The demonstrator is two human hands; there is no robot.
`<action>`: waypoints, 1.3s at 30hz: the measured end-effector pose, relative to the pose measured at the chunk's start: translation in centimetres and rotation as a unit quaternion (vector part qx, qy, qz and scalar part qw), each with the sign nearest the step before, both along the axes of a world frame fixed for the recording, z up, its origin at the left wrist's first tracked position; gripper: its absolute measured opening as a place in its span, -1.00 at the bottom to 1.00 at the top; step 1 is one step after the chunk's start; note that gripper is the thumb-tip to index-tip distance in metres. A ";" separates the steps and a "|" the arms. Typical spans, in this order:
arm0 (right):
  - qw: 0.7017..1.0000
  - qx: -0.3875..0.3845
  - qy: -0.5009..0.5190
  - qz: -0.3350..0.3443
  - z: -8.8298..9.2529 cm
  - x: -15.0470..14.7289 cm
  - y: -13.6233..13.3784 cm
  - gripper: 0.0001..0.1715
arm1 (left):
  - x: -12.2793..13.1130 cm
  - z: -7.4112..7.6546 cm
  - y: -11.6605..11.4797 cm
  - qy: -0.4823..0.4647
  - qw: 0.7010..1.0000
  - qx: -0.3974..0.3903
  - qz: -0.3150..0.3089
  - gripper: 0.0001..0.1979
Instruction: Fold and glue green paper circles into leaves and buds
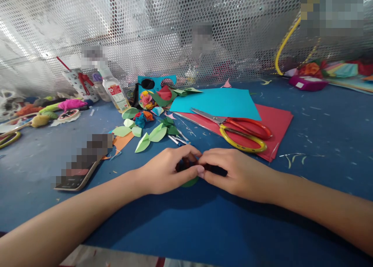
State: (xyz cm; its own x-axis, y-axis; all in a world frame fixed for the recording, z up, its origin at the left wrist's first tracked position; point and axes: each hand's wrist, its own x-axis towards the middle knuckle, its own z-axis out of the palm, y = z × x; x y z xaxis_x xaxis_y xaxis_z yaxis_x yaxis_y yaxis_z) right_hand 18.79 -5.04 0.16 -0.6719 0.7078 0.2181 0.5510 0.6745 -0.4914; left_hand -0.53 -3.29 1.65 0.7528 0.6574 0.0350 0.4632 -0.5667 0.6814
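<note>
My left hand (167, 171) and my right hand (236, 173) meet over the blue table, fingertips together and both closed in a pinch. A piece of dark green paper (190, 182) shows below my left thumb, mostly hidden by the fingers. What the right fingertips pinch is hidden. Just beyond the hands lie light green paper leaves (151, 136), a dark green folded paper piece (169, 126) and slim silvery pens or sticks (175, 140). Scissors (244, 133) with red and yellow handles rest on red paper sheets (279, 121) and a light blue sheet (217, 102).
At left lies a phone (87, 170), its screen blurred, near orange paper (124, 141). Farther back stand a glue bottle (115, 90) and a patterned cup (80, 84), beside yarn bundles (72, 104). A purple object (308, 82) sits back right. A perforated metal panel (163, 26) borders the table.
</note>
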 end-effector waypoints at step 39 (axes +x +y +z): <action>0.983 -0.009 0.108 -0.149 0.3 -0.1 0.0 -0.85 | 0.0 -0.6 0.2 -0.142 0.988 -0.021 0.051 -0.65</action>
